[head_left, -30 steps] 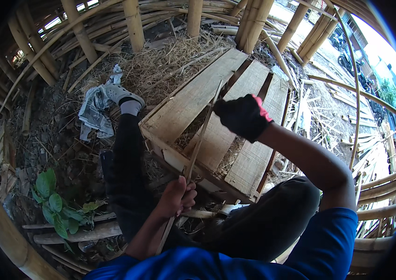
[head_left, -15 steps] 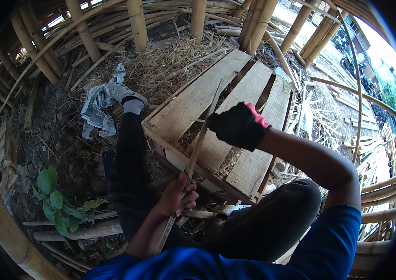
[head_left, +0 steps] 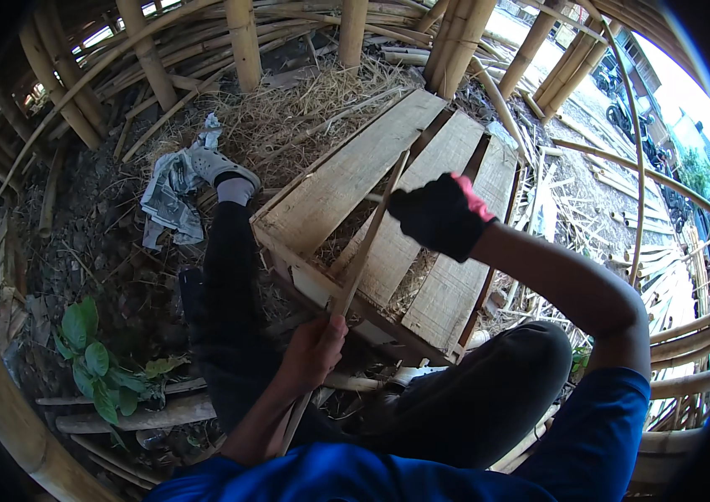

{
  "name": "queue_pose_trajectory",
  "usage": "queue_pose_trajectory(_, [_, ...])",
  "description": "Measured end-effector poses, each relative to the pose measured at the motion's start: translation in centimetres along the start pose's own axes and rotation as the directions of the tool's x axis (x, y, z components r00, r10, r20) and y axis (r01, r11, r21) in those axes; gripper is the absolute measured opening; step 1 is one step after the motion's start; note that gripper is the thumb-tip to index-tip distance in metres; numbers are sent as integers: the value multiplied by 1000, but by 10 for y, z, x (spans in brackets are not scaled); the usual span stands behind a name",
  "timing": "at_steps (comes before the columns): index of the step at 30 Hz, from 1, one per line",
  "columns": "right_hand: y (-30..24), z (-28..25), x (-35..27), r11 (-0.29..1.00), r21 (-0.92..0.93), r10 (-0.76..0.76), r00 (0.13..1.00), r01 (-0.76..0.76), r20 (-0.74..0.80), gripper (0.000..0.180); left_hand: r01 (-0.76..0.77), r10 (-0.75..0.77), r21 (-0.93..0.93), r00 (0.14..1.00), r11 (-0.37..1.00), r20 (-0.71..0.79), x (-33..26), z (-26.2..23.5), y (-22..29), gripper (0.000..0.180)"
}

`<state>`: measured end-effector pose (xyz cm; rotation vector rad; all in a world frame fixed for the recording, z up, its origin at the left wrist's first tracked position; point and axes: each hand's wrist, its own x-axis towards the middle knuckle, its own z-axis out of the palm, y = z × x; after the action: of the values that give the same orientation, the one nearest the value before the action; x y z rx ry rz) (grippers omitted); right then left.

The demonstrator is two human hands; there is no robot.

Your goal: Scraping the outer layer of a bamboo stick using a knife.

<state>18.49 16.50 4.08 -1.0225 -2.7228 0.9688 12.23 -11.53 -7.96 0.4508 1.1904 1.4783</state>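
Note:
My bare left hand (head_left: 311, 356) is closed around a long, narrow bamboo strip (head_left: 363, 255). The strip slants from beside my left forearm up over a low wooden crate (head_left: 334, 188) with pale slats on top. My right hand (head_left: 441, 217), in a black glove with a red patch, is a closed fist just right of the strip's upper part. A thin, pale, blade-like piece (head_left: 374, 197) shows at the strip to the left of this fist. The fist hides its handle, so its exact kind does not show.
Bamboo posts (head_left: 244, 46) and stacked poles stand behind the crate, with straw (head_left: 288, 117) before them. Crumpled newspaper (head_left: 173, 201) lies beside my left shoe. A leafy plant (head_left: 97, 360) grows at the left. Split bamboo pieces (head_left: 669, 280) lie at the right.
My right fist has shifted slightly right and a little down, away from the strip. The strip's upper end has tilted slightly to the right and lower. My left hand keeps its hold.

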Motion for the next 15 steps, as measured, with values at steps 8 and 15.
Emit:
queue_pose_trajectory(8, [33, -24, 49, 947, -320, -54, 991, 12, -123, 33, 16, -16, -5, 1000, 1000, 1, 0, 4, 3, 41])
queue_pose_trajectory(15, [28, 11, 4, 900, -331, -290, 956, 283, 28, 26, 9, -9, -19, 1000, 1000, -20, 0, 2, 1, 41])
